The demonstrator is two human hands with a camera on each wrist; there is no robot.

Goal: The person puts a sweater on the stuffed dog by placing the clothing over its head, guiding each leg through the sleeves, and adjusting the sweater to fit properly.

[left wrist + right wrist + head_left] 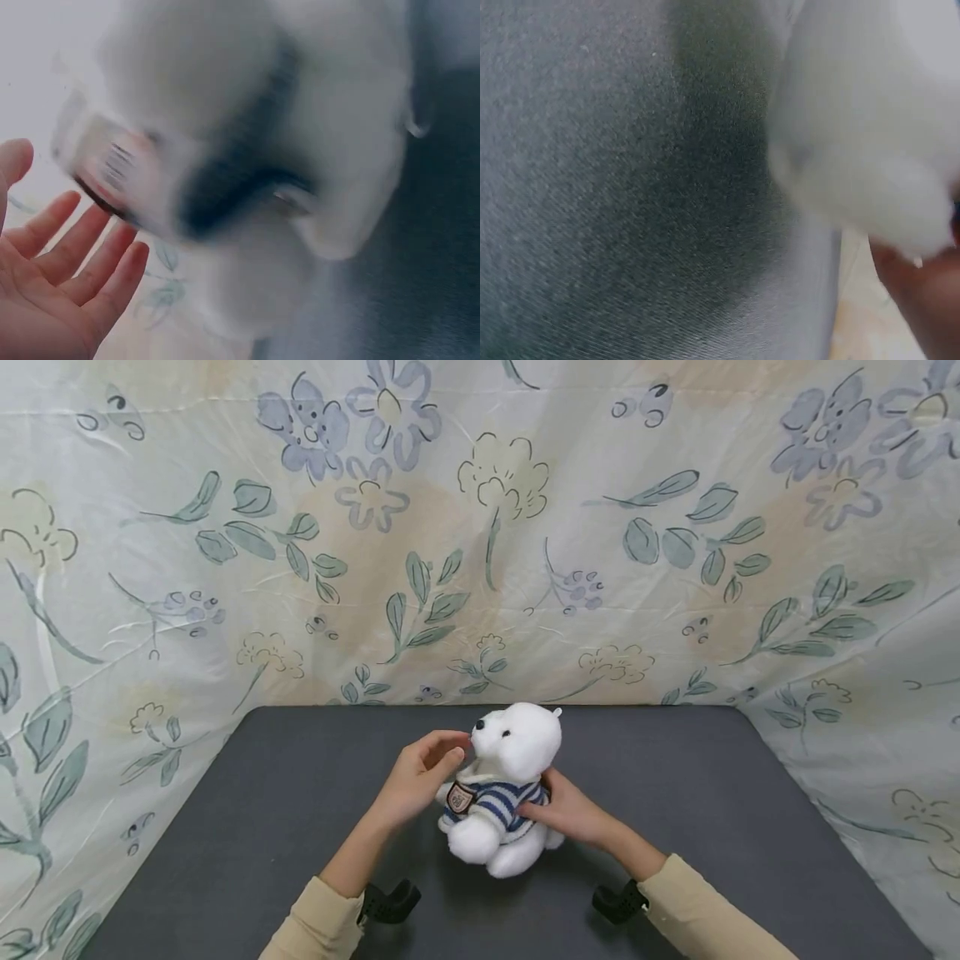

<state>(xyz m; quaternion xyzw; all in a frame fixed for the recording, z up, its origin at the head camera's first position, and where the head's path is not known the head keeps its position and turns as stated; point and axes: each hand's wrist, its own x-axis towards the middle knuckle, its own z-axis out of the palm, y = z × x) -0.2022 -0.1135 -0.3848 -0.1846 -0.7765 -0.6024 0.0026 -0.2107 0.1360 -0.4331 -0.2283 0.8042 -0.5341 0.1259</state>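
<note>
A white plush bear (521,743) in a blue-and-white striped sweater (498,802) with a dark patch (460,797) on the chest is tilted over the table, its nose pointing left. My right hand (573,814) grips its body from the side, thumb on the sweater and the other fingers partly hidden behind. Beside the bear's muzzle is my left hand (412,781); the left wrist view shows its fingers (112,289) spread and relaxed, holding nothing. Blurred in the right wrist view, the white plush hangs above the dark surface with my right thumb (922,292) against it.
The dark grey table (300,793) reaches back to a floral cloth (495,568) that hangs behind it and along both sides. Black wrist devices (390,903) sit under both forearms near the beige sleeves.
</note>
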